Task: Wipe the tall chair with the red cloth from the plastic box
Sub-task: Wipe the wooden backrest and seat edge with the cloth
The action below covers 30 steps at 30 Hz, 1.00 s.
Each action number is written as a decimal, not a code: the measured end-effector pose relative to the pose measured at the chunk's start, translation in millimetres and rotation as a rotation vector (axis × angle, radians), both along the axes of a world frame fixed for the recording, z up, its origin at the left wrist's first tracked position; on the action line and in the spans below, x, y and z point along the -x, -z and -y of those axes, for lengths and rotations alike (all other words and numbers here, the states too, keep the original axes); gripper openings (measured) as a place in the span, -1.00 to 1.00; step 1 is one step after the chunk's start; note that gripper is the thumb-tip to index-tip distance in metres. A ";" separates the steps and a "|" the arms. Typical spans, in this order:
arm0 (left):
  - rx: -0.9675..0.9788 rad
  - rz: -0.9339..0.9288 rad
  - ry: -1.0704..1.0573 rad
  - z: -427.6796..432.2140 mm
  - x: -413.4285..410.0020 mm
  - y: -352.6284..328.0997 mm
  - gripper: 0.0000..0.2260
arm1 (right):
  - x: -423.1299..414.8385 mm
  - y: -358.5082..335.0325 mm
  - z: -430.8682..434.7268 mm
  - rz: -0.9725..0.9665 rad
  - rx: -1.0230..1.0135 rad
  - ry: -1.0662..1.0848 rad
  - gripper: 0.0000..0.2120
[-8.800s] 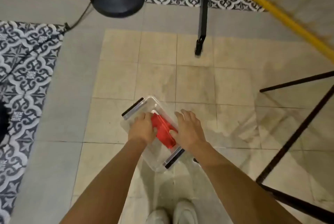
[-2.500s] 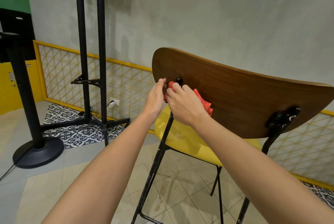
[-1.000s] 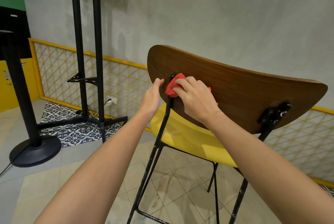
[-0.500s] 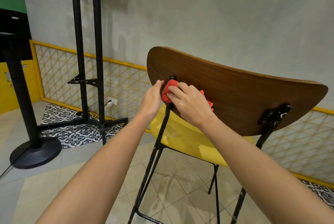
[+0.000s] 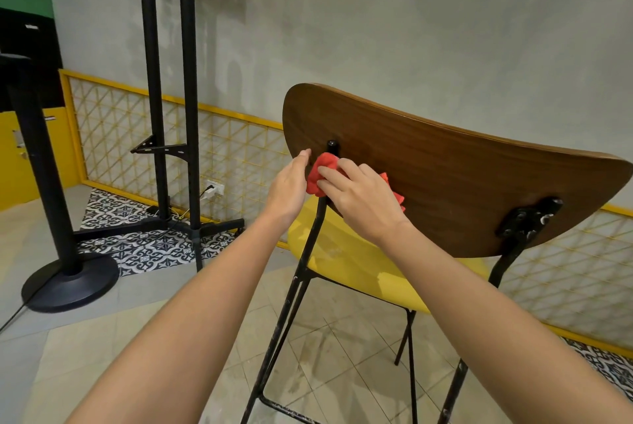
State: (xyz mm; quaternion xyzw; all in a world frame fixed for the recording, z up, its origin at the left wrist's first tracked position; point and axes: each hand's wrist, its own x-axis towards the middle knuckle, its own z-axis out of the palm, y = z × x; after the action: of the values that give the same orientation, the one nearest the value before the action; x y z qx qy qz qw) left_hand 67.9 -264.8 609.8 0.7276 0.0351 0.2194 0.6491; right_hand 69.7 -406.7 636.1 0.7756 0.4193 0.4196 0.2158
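Note:
The tall chair has a curved brown wooden backrest (image 5: pixel 445 183), a yellow seat (image 5: pixel 349 262) and thin black metal legs (image 5: pixel 301 273). I see it from behind. My right hand (image 5: pixel 359 199) holds the bunched red cloth (image 5: pixel 317 171) against the back of the backrest, over the left black post just under its bolt. A bit of cloth sticks out to the right of that hand. My left hand (image 5: pixel 289 189) is beside the cloth with straight fingers, its fingertips touching the backrest's left edge. The plastic box is out of view.
A black two-post stand (image 5: pixel 186 115) rises at the left on patterned tiles. A black pole on a round base (image 5: pixel 68 283) stands further left with a cable. A yellow lattice panel (image 5: pixel 239 156) with a wall socket (image 5: pixel 214 187) runs along the grey wall.
Several seconds ago both hands were at the red cloth in the box on the floor. In the last second the right hand slid the cloth slightly left and down over the post; the left hand stayed beside it.

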 end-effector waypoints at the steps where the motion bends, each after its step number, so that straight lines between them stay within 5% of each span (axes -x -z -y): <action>1: -0.001 -0.002 0.001 -0.4 -0.3 0.6 -0.56 | -0.2 0.9 -0.5 -0.012 0.018 0.009 -0.76; 6: 0.010 -0.016 0.027 -1.2 -0.4 5.7 -0.56 | -0.9 14.6 -3.3 -0.130 0.148 0.017 -0.70; 14: 0.040 0.001 -0.002 -5.1 -1.4 12.2 -0.48 | -0.1 -13.9 -26.5 0.143 0.074 0.060 -0.83; 21: 0.052 -0.005 0.018 -7.2 -3.2 13.8 -0.55 | 6.1 3.1 -39.2 0.098 0.144 0.146 -0.74; 30: 0.083 0.007 -0.021 -12.2 -4.5 5.3 -0.56 | -0.5 -4.3 -25.7 0.142 0.081 0.054 -0.88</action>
State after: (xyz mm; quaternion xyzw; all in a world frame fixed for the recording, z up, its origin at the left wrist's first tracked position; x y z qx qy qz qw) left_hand 72.4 -252.6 604.5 0.6987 0.0495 0.2273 0.6765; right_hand 70.3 -380.9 640.4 0.7455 0.3987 0.4501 0.2875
